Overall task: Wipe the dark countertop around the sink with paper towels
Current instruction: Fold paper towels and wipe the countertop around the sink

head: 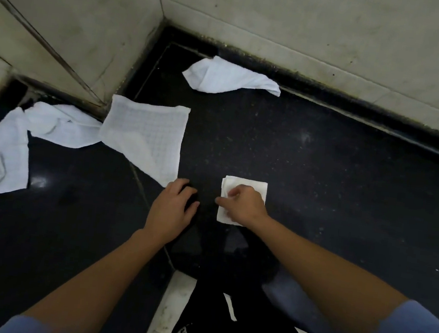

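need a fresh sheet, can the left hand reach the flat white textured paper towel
Probably yes: the left hand lies empty by the near corner of the flat white textured paper towel, nothing between.

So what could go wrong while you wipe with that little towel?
The folded paper towel under the right hand is small, so parts of the countertop might get missed. The left hand is right beside the flat towel, which could get dragged along.

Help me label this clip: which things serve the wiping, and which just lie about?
In use: folded paper towel, right hand holding it, dark countertop.
Lying about: flat towel sheet, crumpled towel by the back wall, crumpled towels at left.
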Demonstrator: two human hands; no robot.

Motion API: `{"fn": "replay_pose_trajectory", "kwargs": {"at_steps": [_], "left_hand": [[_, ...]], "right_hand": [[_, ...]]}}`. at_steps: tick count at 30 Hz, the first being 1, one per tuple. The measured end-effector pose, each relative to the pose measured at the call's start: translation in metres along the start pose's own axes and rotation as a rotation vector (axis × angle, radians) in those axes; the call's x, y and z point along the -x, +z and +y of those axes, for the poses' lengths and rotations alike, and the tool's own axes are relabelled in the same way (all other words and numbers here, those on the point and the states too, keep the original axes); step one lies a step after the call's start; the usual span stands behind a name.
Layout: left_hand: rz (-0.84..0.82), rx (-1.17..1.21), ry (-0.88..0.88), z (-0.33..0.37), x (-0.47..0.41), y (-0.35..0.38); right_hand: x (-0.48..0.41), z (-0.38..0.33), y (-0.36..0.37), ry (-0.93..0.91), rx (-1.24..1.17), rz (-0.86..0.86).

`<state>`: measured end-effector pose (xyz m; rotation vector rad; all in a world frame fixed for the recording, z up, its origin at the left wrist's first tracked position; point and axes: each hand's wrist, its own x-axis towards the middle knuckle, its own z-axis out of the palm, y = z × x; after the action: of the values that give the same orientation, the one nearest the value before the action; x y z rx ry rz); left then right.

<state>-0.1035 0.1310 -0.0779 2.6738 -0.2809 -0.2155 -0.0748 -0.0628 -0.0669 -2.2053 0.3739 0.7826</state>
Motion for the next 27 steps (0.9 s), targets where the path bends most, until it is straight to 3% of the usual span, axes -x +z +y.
{"fn": "replay_pose_trajectory", "kwargs": {"at_steps": [3, 6, 10, 16, 19, 23, 27], "left_hand": [[-0.009, -0.015, 0.139, 0.023, -0.012, 0.005], [-0.213, -0.145, 0.3, 0.048, -0.022, 0.019], [-0.439, -0.389, 0.39, 0.039, -0.03, 0.03], [-0.442, -0.421, 0.457, 0.021, -0.03, 0.034], [-0.444, -0.38, 0.448, 0.022, -0.03, 0.032], [-0.317, -0.213, 0.35, 0.018, -0.027, 0.018], [-0.128, -0.146, 0.235, -0.002, -0.024, 0.004]], "right_hand": [[0.013, 0.026, -0.012, -0.305, 0.26, 0.208], [0.016, 0.06, -0.021, -0.597, 0.73, 0.396], [0.01, 0.087, -0.022, -0.442, 0.93, 0.192], [0.008, 0.093, -0.029, -0.367, 1.005, 0.126], [0.006, 0.08, -0.034, -0.399, 0.961, 0.177], [-0.013, 0.039, -0.046, -0.365, 0.791, 0.15], [-0.033, 0.014, -0.054, -0.112, 0.63, -0.017]]}}
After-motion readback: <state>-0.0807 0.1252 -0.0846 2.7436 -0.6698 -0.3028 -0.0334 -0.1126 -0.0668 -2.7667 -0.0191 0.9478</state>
